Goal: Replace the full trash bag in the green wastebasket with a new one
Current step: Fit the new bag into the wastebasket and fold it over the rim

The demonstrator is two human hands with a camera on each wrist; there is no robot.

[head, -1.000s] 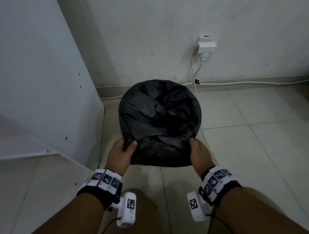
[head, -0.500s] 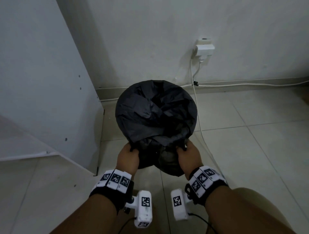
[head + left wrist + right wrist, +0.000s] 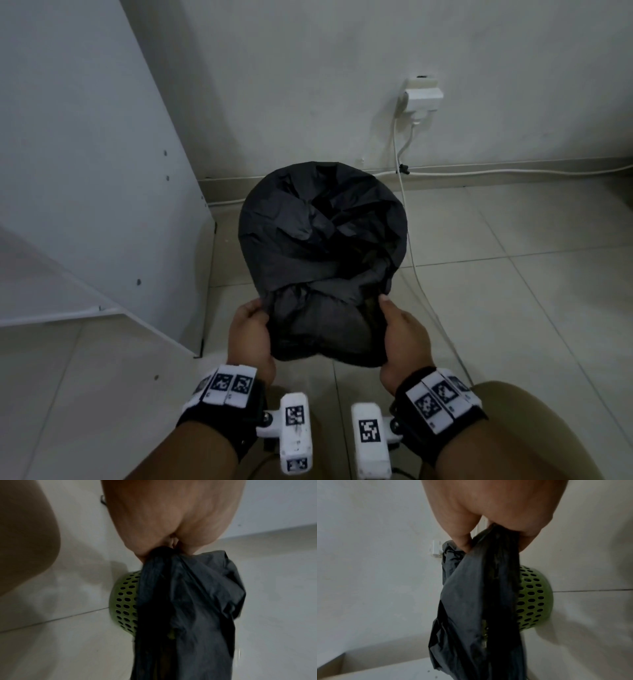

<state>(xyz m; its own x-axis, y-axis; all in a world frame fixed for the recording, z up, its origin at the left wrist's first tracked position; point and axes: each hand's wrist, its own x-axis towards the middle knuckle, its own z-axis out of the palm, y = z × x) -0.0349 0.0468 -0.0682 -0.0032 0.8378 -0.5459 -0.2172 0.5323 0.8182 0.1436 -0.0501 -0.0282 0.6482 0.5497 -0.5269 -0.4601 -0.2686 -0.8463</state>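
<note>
A black trash bag [image 3: 322, 246] bulges over the top of the wastebasket on the tiled floor and hides it in the head view. The green perforated wastebasket [image 3: 125, 605] [image 3: 534, 599] shows only in the wrist views, below the bag [image 3: 188, 608] [image 3: 476, 601]. My left hand [image 3: 251, 329] grips a bunched fold of the bag's near edge on the left [image 3: 164, 547]. My right hand [image 3: 400, 329] grips the near edge on the right, thumb and fingers pinched round the plastic [image 3: 494, 534].
A white cabinet panel [image 3: 96, 171] stands close on the left. On the wall behind is a white socket with a plug [image 3: 423, 97]; its white cable [image 3: 414, 267] runs down across the floor just right of the bag. Bare tiles lie to the right.
Both hands gathered the bag's near edge inward from the rim, then drew slightly apart again while holding the bunched plastic. The bag's near side now stands up off the rim.
</note>
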